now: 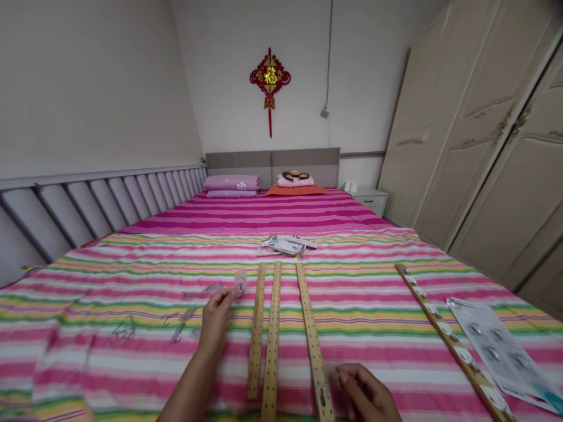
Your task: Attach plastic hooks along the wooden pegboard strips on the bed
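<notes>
My left hand [217, 316] is closed, thumb and fingertips pinching a clear plastic hook [240, 281] just above the bedspread. Left of it lie more clear hooks [179, 328], some with thin metal loops. Three pale wooden strips [256, 346] with rows of small holes lie lengthwise between my hands. On the near end of the right-hand strip [312, 340] sits a small metal hook [323, 394]. My right hand [369, 392] is beside that end, fingers curled together; what they hold, if anything, is hidden.
Packaging [285, 245] lies beyond the strips. At right, a wooden strip with white round pieces [446, 329] lies beside a card of hooks in clear packaging [501, 349]. A striped bedspread [360, 316] covers the bed. Wardrobe [466, 140] stands right, slatted rail [101, 205] left.
</notes>
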The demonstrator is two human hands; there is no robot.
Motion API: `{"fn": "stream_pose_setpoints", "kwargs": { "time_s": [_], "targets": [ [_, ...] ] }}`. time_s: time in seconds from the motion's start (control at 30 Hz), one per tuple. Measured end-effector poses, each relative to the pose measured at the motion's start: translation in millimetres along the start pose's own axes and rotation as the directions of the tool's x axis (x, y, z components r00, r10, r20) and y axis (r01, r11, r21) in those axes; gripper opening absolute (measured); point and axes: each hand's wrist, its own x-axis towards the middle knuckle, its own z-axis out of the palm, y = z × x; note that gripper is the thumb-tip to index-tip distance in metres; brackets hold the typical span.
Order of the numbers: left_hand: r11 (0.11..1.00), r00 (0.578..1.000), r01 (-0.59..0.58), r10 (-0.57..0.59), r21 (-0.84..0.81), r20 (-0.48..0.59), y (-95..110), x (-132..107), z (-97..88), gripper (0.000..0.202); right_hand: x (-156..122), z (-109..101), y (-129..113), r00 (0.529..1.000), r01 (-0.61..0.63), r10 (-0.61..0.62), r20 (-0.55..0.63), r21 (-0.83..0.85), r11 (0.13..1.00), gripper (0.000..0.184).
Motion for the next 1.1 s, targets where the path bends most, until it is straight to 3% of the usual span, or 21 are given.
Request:
{"fn": "stream_pose_setpoints", "kwargs": {
  "time_s": [0.07, 0.13, 0.2, 0.37, 0.6, 0.77, 0.97, 1.1],
  "targets": [
    [0.987, 0.991, 0.097, -0.084, -0.128, 0.107, 5.7, -21.5, 15.1, 0.032, 8.2, 4.3, -11.4, 0.998, 0.028, -0.028, 0.048, -0.001, 1.000, 0.039],
    [0.938, 0.947, 0.259, -0.199, -0.230, 0.253, 8.1, -47.7, 32.2, 0.027, 16.5, 10.0, -24.9, 0.995, 0.071, -0.071, 0.062, 0.005, 0.997, 0.040],
    [0.880, 0.900, 0.381, -0.283, -0.284, 0.331, 6.6, -73.8, 48.2, 0.023, 22.7, 16.7, -39.1, 0.990, 0.128, -0.128, 0.065, 0.009, 0.992, 0.040],
    [0.816, 0.848, 0.501, -0.396, -0.288, 0.353, -3.8, -118.0, 74.0, 0.027, 27.9, 29.5, -57.3, 0.979, 0.184, -0.189, 0.072, 0.078, 0.980, 0.039],
    [0.846, 0.825, 0.502, -0.405, -0.182, 0.394, -6.3, -143.6, 82.6, 0.023, 28.2, 23.4, -39.3, 0.989, 0.133, -0.142, 0.051, 0.151, 0.980, 0.035],
    [0.871, 0.833, 0.475, -0.398, -0.128, 0.384, -15.7, -149.7, 84.0, 0.025, 28.8, 16.7, -33.7, 0.991, 0.109, -0.121, 0.064, 0.163, 0.981, 0.031],
    [0.931, 0.875, 0.364, -0.329, -0.034, 0.354, -32.9, -145.5, 83.6, 0.029, 30.0, 16.4, -30.4, 0.991, 0.102, -0.115, 0.061, 0.184, 0.978, 0.031],
    [0.977, 0.910, 0.177, -0.207, 0.116, 0.360, -29.6, -143.8, 80.4, 0.032, 32.5, 17.2, -29.0, 0.989, 0.115, -0.129, 0.075, 0.167, 0.979, 0.031]
  ]
}}
